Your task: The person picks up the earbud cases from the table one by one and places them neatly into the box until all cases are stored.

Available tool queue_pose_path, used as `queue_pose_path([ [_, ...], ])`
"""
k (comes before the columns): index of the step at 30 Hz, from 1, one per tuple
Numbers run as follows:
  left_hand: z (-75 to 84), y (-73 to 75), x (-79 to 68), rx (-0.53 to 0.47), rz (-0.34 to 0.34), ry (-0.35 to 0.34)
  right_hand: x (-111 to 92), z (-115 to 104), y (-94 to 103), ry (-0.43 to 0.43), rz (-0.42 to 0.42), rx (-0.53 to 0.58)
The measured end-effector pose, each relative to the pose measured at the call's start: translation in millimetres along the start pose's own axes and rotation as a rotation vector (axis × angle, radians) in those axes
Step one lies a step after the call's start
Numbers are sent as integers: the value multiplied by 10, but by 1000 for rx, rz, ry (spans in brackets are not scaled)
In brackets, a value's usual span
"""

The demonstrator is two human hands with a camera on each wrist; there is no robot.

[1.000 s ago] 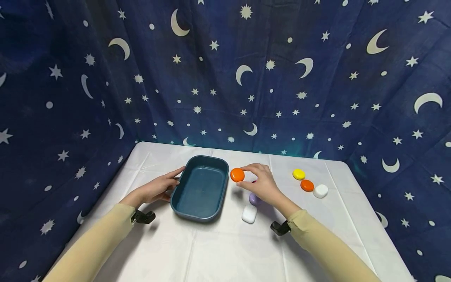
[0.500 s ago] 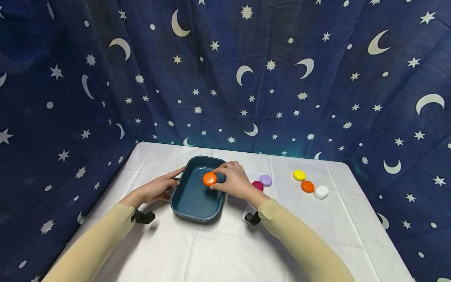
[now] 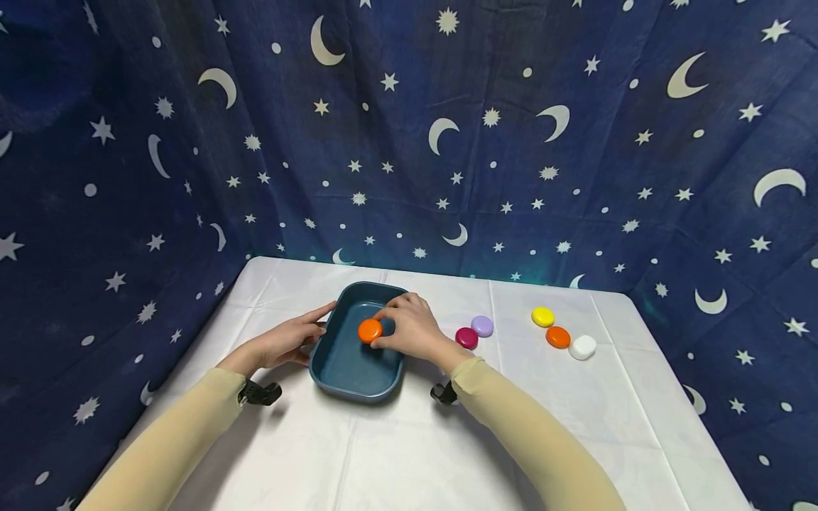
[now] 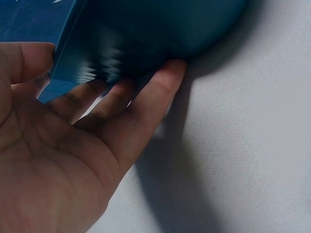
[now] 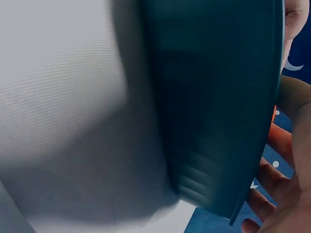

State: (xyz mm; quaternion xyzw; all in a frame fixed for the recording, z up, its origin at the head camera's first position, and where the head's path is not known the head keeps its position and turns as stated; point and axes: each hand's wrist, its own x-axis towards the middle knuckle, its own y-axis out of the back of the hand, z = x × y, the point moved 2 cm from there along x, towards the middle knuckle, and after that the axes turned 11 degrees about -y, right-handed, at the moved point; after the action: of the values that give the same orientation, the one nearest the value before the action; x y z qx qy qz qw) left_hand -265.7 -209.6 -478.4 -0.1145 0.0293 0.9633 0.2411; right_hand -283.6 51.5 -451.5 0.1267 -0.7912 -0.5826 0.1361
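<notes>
A dark teal rectangular dish (image 3: 354, 369) with rounded corners sits left of the table's middle. My left hand (image 3: 289, 342) lies along its left side. In the left wrist view, the fingers (image 4: 150, 99) reach against the outer wall, one digit ending at the rim. Over the dish's inside, my right hand (image 3: 412, 328) pinches a glossy orange round disc (image 3: 370, 331) between thumb and fingertips. From the right wrist, the dish's wall (image 5: 214, 97) hides most of that disc; only an orange sliver (image 5: 273, 113) shows beyond the rim.
Right of the dish lie a crimson disc (image 3: 466, 338) and a lilac disc (image 3: 482, 326). Farther right rest a yellow disc (image 3: 543, 316), an orange-red disc (image 3: 558, 337) and a white piece (image 3: 582, 347). A dark blue star-and-moon curtain (image 3: 409, 142) stands behind the white-covered table (image 3: 300, 454).
My right hand has carried the orange disc leftward from beside the dish to over its inside, then slightly lower. The left hand stays at the dish's side. The crimson and lilac discs are now uncovered.
</notes>
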Motion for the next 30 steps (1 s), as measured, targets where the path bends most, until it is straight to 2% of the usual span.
queue_pose_path([
  [5,-12,3,4,0,-3,-1,-7,-13,-20,18,-9,-22],
  [10,-11,1,6,4,-11,-6,-18,24,24,24,-7,19],
  [18,5,3,-2,26,-12,-12,-53,155,216,-3,65,94],
  [24,-6,1,-3,6,-29,-34,-76,251,276,-10,116,134],
  [30,-10,-1,1,3,-28,-36,-146,352,354,-1,131,174],
])
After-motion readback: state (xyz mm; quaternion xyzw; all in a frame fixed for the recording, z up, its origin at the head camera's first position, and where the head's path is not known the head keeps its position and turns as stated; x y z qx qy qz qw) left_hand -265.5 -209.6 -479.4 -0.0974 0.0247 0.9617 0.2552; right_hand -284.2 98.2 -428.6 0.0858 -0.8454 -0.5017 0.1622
